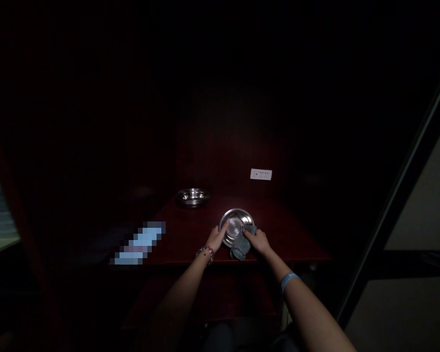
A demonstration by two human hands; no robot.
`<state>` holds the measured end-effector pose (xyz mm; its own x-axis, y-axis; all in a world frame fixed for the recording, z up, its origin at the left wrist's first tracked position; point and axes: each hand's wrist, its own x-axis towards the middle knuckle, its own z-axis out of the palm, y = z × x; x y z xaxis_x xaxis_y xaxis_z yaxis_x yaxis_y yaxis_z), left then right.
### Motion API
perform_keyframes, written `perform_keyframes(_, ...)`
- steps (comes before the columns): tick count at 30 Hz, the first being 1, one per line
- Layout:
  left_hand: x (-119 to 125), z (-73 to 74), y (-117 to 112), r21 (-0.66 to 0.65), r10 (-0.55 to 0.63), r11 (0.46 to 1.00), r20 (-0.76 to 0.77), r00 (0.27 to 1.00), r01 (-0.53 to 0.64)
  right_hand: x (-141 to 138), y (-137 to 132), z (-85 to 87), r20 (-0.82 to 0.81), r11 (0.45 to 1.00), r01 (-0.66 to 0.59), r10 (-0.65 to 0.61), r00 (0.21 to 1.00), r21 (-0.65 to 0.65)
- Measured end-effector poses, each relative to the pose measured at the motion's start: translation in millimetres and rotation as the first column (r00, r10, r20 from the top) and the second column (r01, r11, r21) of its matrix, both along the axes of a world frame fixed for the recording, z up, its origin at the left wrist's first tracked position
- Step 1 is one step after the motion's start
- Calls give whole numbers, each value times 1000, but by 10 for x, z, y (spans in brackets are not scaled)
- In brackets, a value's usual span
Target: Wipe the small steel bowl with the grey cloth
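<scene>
A round, shiny metal plate (234,226) with a raised rim is tilted toward me above the dark red desk. My left hand (217,237) grips its left edge, the thumb lying over the inside and the other fingers hidden behind. On the right side, my right hand (258,240) is closed on a grey-green cloth (241,244). The cloth covers the plate's lower right rim and hangs below it. Further back on the left stand stacked metal dishes (192,197), apart from both hands.
The reddish desktop (278,234) ends at a front edge close to me. A white power socket (261,174) is on the back wall. To the left lies a blurred-out bright rectangle (139,244). Dark panels rise at both sides, and much of the surroundings is too dark to make out.
</scene>
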<state>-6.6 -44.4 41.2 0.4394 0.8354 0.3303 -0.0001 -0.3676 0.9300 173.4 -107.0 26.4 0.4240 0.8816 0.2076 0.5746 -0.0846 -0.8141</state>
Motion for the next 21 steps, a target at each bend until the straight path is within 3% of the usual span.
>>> perform_keyframes(9,-5,-15,17,-9,-26,1000,18,1000,26,19,26,-16,-28,1000,-13,12,1000,-23)
perform_keyframes(21,4,-35,31,13,-86,996,72,994,86,16,64,-43,-149,999,23,-17,989,40)
